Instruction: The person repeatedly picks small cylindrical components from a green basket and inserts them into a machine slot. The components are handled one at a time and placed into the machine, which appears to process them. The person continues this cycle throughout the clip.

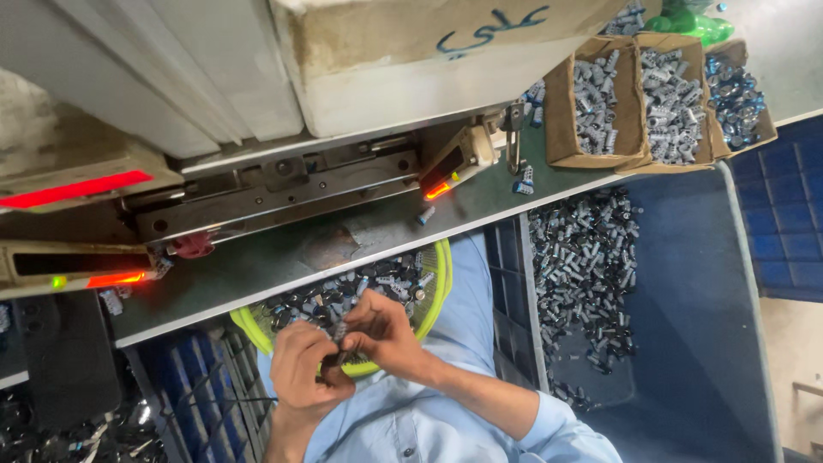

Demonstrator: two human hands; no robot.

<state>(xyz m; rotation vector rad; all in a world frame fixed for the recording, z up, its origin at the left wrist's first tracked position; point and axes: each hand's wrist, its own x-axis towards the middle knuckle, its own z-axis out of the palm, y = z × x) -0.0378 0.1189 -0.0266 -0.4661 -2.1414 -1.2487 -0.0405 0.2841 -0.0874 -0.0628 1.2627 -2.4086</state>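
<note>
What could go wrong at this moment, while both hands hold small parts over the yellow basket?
1. The left hand and right hand pinch a small cylindrical part right at the near rim of the yellow basket; if it slips, it may land on the lap instead.
2. The basket seems to sit partly under the bench edge, so it might tip.

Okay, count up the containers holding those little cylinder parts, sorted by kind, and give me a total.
Cardboard boxes: 3
Yellow-green round basket: 1
Large blue bin: 1
Total: 5

Both hands, left hand and right hand, pinch small cylinder parts over the basket.
</note>
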